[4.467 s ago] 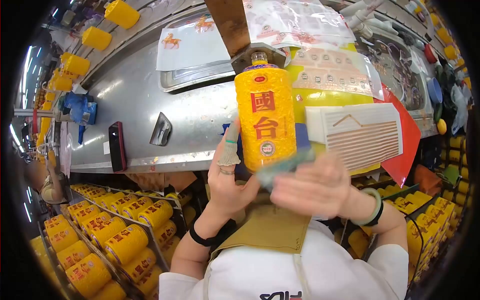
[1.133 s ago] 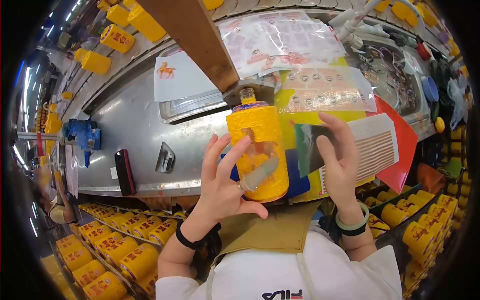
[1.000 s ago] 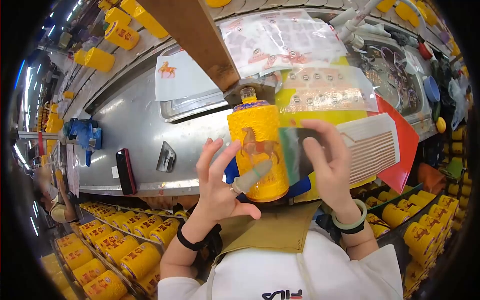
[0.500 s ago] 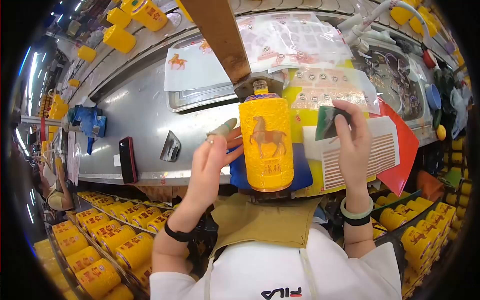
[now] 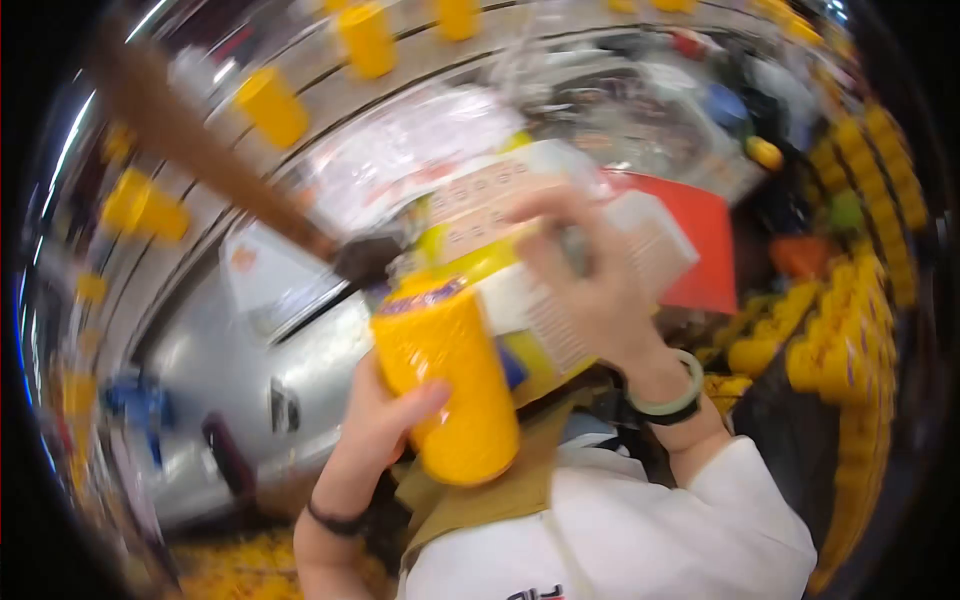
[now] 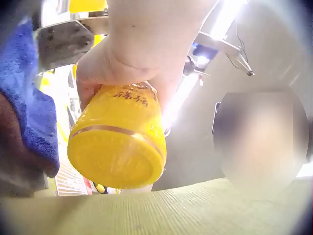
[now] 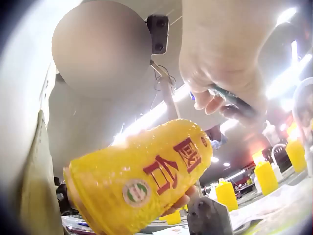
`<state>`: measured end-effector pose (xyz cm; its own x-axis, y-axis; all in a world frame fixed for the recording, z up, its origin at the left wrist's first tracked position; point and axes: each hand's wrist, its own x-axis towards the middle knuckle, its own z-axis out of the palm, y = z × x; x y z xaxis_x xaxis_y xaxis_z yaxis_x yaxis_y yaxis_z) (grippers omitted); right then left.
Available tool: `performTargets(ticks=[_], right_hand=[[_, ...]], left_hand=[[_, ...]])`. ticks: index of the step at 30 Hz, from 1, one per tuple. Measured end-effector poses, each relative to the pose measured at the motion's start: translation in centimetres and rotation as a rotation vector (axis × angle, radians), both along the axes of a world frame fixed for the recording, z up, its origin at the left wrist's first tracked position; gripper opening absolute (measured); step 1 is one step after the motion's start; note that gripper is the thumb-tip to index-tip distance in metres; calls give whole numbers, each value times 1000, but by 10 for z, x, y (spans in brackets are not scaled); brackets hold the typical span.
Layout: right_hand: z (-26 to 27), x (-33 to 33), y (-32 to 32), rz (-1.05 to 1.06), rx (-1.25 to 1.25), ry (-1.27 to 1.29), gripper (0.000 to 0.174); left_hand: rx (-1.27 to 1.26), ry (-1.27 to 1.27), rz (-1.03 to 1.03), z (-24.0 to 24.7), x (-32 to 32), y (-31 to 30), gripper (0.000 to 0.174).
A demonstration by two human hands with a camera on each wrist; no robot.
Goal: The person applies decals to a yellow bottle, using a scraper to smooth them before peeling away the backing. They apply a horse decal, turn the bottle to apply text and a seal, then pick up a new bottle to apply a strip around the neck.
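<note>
My left hand point(image 5: 375, 405) grips the yellow bottle point(image 5: 447, 385), with the thumb across its near face; the bottle is tilted, off the metal bracket point(image 5: 370, 260). Seen in the left wrist view, the bottle's round base point(image 6: 115, 159) faces the camera below my left hand point(image 6: 142, 44). Large red characters and a round green-and-white mark show on the bottle point(image 7: 161, 171) in the right wrist view. Right of the bottle my right hand point(image 5: 595, 290) pinches a small dark green piece point(image 5: 576, 250), whose edge point(image 7: 232, 100) shows beneath my right hand point(image 7: 220, 54).
A wooden bar point(image 5: 220, 160) slants down to the bracket. Printed sheets point(image 5: 480, 205) and a red sheet point(image 5: 690, 240) lie to the right. A phone point(image 5: 228, 452) and a blue cloth point(image 6: 29, 103) are near. Crated yellow bottles point(image 5: 835, 350) stand at the lower right.
The bottle has come off its blue rest toward the body and tilted, now in my left hand's grip. My right hand has moved left relative to the printed sheets, still with the green piece. The head view has swung.
</note>
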<state>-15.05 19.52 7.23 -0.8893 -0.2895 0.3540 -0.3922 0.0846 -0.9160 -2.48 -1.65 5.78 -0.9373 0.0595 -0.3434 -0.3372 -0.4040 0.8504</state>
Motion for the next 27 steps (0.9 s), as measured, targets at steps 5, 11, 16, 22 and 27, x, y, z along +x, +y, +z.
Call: performTargets(ticks=[5,11,16,22,27], right_hand=[[38,34,34,127,56,179,24],[76,102,106,-55,482,172,19],[88,182,181,-530,619,166,13],[90,295,313,-1288,895,-96,11],[62,305,438,-1729,1195,-162,14]], left_hand=[[-279,355,-270,9,-24,27,93],[-411,512,-590,20,-41,73,99],[-575,977,-727,20,-52,108,133],[-470,841,-630,6,-70,114,89],[-488,664,-584,6,-84,114,66]])
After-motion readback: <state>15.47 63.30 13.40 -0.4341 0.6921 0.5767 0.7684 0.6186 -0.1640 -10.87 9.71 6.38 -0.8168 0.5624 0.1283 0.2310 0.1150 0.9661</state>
